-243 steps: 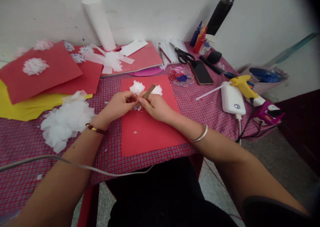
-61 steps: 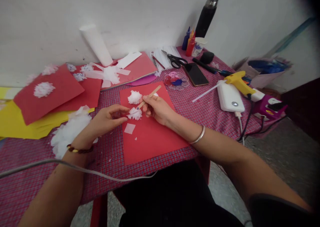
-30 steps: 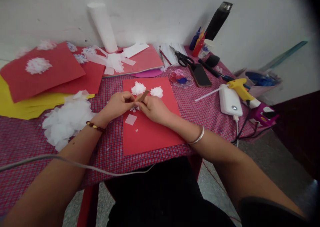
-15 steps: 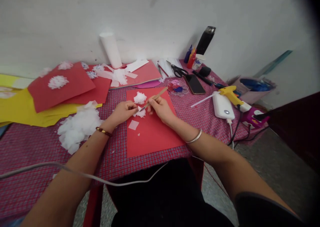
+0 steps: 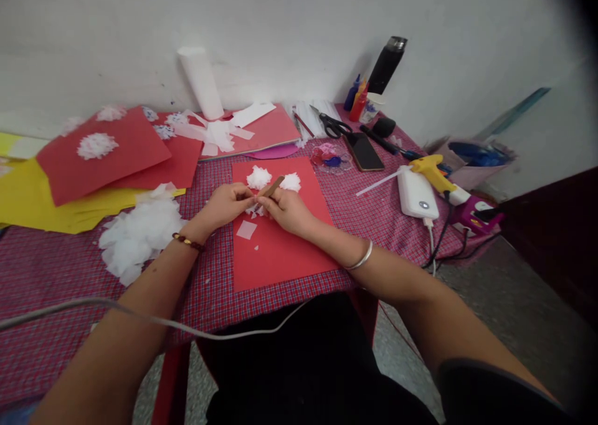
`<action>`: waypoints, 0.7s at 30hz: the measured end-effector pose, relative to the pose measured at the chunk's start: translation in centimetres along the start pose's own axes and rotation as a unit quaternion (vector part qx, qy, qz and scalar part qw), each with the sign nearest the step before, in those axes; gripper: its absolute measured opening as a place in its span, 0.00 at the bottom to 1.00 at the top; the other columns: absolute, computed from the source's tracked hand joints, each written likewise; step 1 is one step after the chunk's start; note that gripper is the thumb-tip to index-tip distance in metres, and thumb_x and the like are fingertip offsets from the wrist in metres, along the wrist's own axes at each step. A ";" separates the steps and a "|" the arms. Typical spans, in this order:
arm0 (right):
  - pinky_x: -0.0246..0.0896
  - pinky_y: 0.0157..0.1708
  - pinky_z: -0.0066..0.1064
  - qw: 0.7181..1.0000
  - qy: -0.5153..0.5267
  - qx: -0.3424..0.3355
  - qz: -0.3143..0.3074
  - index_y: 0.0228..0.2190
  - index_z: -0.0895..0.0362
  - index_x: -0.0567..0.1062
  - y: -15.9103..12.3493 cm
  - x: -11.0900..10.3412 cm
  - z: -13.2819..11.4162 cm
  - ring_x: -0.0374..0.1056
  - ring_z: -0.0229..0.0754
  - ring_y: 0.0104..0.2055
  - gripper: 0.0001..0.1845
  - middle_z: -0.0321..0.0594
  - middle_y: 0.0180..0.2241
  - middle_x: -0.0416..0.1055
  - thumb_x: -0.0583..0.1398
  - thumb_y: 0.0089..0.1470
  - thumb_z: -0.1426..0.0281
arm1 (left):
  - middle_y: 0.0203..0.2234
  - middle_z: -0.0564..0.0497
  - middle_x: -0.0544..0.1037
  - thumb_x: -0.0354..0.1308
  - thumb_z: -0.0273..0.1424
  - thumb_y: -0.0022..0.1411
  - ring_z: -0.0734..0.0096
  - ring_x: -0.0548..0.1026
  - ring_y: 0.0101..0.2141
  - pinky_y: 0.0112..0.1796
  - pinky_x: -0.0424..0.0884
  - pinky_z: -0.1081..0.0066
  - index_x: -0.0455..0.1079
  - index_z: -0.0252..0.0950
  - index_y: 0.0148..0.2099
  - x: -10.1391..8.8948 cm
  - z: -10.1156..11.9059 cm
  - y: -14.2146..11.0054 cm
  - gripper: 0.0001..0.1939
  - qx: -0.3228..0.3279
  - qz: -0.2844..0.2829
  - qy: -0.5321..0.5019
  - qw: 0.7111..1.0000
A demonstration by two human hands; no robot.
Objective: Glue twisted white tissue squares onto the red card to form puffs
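My right hand is closed round a wooden craft stick, held slanted over the red paper sheet. Thumb and fingers of my left hand are pinched together at the stick's lower end, on a bit of white tissue paper that is mostly hidden now. Just below the meeting fingertips shows part of a ruffled paper flower with dark marks. Two more white tissue flowers, a left one and a right one, sit behind my hands. A loose tissue square lies nearer me.
A heap of white tissue pieces lies left of the sheet. Behind are red cards with paper flowers and scissors. To the right are a paint dish, phone, power bank and glue gun. A cable crosses in front.
The tissue square has appeared on the sheet since the oldest frame. My left hand has gone from open to pinching tissue. The stick's tip has come back between both hands' fingertips.
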State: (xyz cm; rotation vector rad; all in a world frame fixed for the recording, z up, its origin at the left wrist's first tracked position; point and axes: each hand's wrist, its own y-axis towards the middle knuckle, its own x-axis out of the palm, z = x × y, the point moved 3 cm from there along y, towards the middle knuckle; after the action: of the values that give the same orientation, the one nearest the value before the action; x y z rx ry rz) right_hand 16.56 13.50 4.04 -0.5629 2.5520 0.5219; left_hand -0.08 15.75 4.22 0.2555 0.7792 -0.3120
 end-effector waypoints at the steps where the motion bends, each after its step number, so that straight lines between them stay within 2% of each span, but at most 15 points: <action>1: 0.58 0.35 0.31 1.000 -0.015 -0.007 -0.008 0.36 0.57 0.72 0.0 0.1 -0.2 0.66 0.38 0.32 0.13 0.38 0.30 0.72 0.51 0.64 0.64 | 0.21 0.52 0.73 0.57 0.38 0.57 0.72 0.67 0.24 0.26 0.57 0.71 0.72 0.36 0.26 0.0 0.0 0.0 0.13 -0.002 -0.001 0.000 1.000; 5: 0.58 0.39 0.32 0.995 -0.075 -0.052 -0.048 0.37 0.55 0.73 -0.5 0.6 -0.8 0.68 0.40 0.39 0.13 0.41 0.39 0.74 0.50 0.65 0.66 | 0.22 0.51 0.74 0.58 0.35 0.55 0.72 0.67 0.24 0.26 0.58 0.71 0.72 0.36 0.26 -0.1 -0.1 0.0 0.09 -0.014 -0.002 0.003 1.000; 7: 0.57 0.39 0.33 0.987 -0.115 -0.084 -0.068 0.37 0.54 0.73 -0.9 0.9 -1.1 0.67 0.41 0.39 0.12 0.41 0.41 0.74 0.50 0.64 0.69 | 0.23 0.51 0.75 0.58 0.35 0.55 0.72 0.68 0.25 0.27 0.60 0.71 0.73 0.35 0.27 0.0 -0.2 0.0 0.09 -0.015 -0.005 -0.004 1.000; 12: 0.56 0.38 0.33 0.960 -0.191 -0.156 -0.134 0.31 0.55 0.72 -1.9 1.1 -2.0 0.65 0.41 0.36 0.11 0.40 0.35 0.74 0.52 0.62 0.72 | 0.23 0.51 0.75 0.57 0.34 0.56 0.71 0.70 0.26 0.28 0.62 0.71 0.73 0.35 0.27 0.0 -0.2 -0.1 0.09 -0.009 0.003 -0.004 1.000; 14: 0.57 0.41 0.35 0.970 -0.162 -0.146 -0.103 0.32 0.54 0.73 -1.9 0.5 -2.2 0.66 0.41 0.37 0.10 0.41 0.36 0.75 0.53 0.62 0.70 | 0.23 0.51 0.75 0.57 0.34 0.56 0.71 0.70 0.26 0.28 0.61 0.71 0.73 0.36 0.27 -0.1 -0.1 -0.1 0.09 -0.006 0.001 -0.007 1.000; 17: 0.61 0.39 0.34 0.997 -0.031 -0.072 0.018 0.33 0.55 0.72 -1.4 -1.0 -1.7 0.68 0.40 0.36 0.12 0.41 0.35 0.75 0.52 0.63 0.64 | 0.22 0.52 0.73 0.58 0.34 0.56 0.73 0.68 0.24 0.26 0.59 0.71 0.72 0.36 0.26 0.0 0.1 -0.1 0.09 -0.002 -0.001 -0.011 1.000; 19: 0.62 0.33 0.31 0.993 0.089 -0.010 0.079 0.31 0.55 0.71 -0.9 -1.6 -0.8 0.67 0.37 0.29 0.14 0.38 0.27 0.72 0.51 0.63 0.62 | 0.20 0.53 0.71 0.59 0.35 0.56 0.74 0.66 0.23 0.25 0.58 0.71 0.71 0.36 0.24 0.2 0.3 -0.1 0.11 0.001 0.000 -0.013 1.000; 21: 0.60 0.25 0.28 0.974 0.202 0.041 0.097 0.30 0.56 0.70 -0.4 -1.7 0.1 0.63 0.34 0.21 0.15 0.33 0.21 0.68 0.52 0.61 0.59 | 0.20 0.53 0.71 0.59 0.35 0.57 0.73 0.66 0.23 0.25 0.59 0.71 0.70 0.36 0.23 0.2 0.4 -0.2 0.12 -0.012 -0.004 -0.042 0.999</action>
State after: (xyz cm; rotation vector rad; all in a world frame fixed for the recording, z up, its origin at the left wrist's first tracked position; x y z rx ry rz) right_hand 18.16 13.69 4.75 -0.4251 3.0216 0.3964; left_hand 0.22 15.44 4.36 0.2160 0.7005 -0.3186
